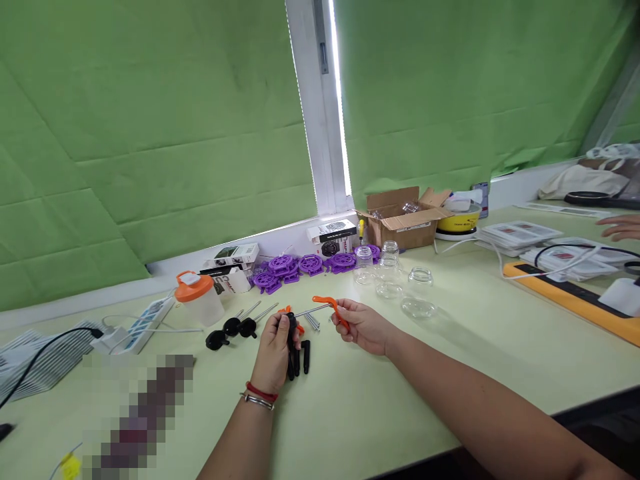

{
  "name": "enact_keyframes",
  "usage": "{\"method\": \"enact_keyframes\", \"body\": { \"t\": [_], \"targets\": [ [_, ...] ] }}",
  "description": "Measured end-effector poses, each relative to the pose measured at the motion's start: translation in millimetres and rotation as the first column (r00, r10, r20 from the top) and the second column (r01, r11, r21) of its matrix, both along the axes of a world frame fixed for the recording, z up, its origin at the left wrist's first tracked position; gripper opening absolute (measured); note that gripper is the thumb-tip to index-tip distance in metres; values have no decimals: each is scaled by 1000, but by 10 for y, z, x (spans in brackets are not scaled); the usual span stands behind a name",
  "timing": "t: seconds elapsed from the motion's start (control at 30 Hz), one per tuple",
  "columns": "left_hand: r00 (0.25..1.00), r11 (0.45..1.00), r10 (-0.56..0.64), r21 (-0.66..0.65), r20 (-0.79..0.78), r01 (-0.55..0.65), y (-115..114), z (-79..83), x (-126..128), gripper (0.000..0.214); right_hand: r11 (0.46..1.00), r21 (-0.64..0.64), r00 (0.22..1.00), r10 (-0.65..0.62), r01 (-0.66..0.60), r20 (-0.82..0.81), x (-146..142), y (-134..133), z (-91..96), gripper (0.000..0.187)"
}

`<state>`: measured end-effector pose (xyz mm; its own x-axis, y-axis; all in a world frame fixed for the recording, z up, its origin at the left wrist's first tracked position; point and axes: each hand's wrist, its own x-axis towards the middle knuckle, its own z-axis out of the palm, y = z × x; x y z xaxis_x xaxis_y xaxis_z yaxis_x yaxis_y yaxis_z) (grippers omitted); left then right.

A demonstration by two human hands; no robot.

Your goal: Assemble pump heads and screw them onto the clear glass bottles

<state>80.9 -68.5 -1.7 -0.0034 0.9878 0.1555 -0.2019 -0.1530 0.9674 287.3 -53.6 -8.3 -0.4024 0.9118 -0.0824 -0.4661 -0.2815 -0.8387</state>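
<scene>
My left hand (270, 357) is closed around a black plastic piece (291, 321) with a thin metal rod (314, 310) sticking out to the right. My right hand (367, 327) pinches a curved orange plastic piece (326, 301), which meets the rod's far end; I cannot tell whether they are joined. Beside my left hand lie black handles (306, 357), partly hidden by it. Several loose metal rods (313, 321) and other orange pieces lie just behind. To the left are black round parts (232, 326) with metal shafts.
Purple wheel-shaped parts (311, 265) line the back, near small boxes (333, 231). Glass jars (420, 300) stand right of them, before an open cardboard box (407, 217). An orange-lidded container (197, 297) and power strip (150, 323) are left. Another person's hand (620, 227) shows far right.
</scene>
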Motion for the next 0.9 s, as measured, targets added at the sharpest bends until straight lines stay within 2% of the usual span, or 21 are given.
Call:
{"method": "enact_keyframes", "body": {
  "t": [0.53, 0.9],
  "targets": [
    [999, 1000, -17, 10, -51, 17, 2, -29, -22, 34, 997, 83, 998, 0, -5, 63, 23, 20, -37, 37],
    [993, 996, -92, -4, 75, 93, 3, -16, -50, 33, 978, 207, 987, -44, 10, 158, 55, 9, 14, 39]
  ]
}}
